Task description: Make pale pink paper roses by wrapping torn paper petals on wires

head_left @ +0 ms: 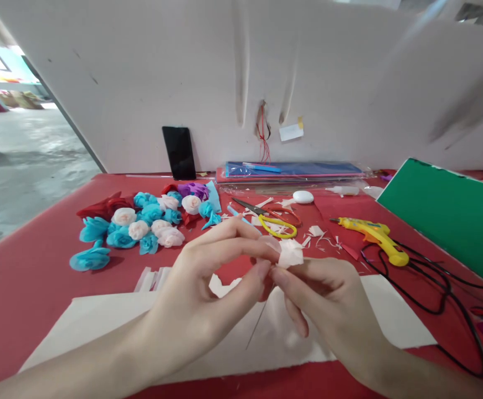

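Observation:
My left hand (208, 288) and my right hand (337, 302) meet in the middle of the view, both closed in a pinch. Between their fingertips is a pale pink paper flower (291, 253). A thin wire stem (255, 328) slants down to the left from under the fingers. Part of the flower is hidden behind the fingers of my left hand. Below both hands lies a wide cream paper sheet (112, 313). Scissors (278, 226) with yellow and orange handles rest just beyond the fingertips, among paper scraps (316, 230).
Blue, white, purple and red paper flowers (150, 212) cluster at left on the red table (29, 249). At right lie a yellow glue gun (366, 230), its black cable (445, 296) and a green board (453, 216). A phone (179, 153) leans against the back wall.

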A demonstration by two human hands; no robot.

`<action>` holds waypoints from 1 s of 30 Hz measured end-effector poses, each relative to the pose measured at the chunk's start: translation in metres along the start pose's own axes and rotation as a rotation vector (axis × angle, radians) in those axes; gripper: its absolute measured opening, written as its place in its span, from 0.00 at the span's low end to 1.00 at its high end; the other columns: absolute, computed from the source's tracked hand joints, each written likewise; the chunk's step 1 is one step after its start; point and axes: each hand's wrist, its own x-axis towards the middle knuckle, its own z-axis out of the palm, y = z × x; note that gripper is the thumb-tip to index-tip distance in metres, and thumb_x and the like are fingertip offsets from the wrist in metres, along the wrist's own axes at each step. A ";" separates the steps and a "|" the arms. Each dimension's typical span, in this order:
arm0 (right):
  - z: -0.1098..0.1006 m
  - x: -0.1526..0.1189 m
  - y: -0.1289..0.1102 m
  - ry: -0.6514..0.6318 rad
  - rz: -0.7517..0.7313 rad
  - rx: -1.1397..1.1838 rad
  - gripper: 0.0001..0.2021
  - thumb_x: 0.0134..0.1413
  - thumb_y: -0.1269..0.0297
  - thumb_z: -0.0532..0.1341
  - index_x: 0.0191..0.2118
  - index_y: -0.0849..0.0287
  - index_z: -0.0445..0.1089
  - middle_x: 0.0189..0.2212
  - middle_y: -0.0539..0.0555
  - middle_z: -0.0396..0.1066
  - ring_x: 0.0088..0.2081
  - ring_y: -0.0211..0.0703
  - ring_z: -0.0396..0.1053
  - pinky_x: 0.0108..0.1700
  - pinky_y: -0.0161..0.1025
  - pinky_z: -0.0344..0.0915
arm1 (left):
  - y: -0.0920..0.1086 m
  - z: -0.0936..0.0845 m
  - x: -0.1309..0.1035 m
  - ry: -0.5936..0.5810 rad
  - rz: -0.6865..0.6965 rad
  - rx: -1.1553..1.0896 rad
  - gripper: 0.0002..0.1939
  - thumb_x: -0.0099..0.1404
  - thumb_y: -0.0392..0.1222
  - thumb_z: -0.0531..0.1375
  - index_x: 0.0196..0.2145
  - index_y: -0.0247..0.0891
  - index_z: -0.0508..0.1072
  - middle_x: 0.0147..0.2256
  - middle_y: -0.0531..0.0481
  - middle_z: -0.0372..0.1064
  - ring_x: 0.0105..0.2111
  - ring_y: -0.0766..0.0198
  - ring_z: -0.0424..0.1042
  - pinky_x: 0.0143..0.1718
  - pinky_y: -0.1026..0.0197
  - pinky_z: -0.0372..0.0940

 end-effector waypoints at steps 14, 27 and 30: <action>0.005 0.002 0.004 0.164 -0.036 -0.255 0.18 0.45 0.75 0.59 0.09 0.60 0.62 0.09 0.42 0.54 0.14 0.26 0.50 0.16 0.26 0.47 | -0.010 0.007 -0.002 0.065 -0.039 0.031 0.10 0.58 0.29 0.63 0.26 0.44 0.80 0.27 0.57 0.73 0.27 0.71 0.71 0.28 0.71 0.66; -0.001 0.004 0.004 -0.036 0.081 0.021 0.16 0.51 0.70 0.64 0.15 0.59 0.69 0.11 0.43 0.59 0.15 0.27 0.54 0.17 0.23 0.57 | -0.008 0.001 0.002 0.024 -0.144 -0.033 0.09 0.56 0.32 0.63 0.24 0.43 0.79 0.27 0.56 0.73 0.27 0.69 0.71 0.30 0.69 0.68; -0.003 0.006 0.003 -0.071 0.094 0.087 0.10 0.52 0.70 0.65 0.21 0.57 0.75 0.12 0.42 0.61 0.15 0.26 0.55 0.19 0.23 0.59 | -0.007 -0.001 0.004 0.021 -0.147 -0.011 0.09 0.57 0.33 0.63 0.23 0.44 0.79 0.27 0.56 0.73 0.29 0.69 0.71 0.29 0.71 0.68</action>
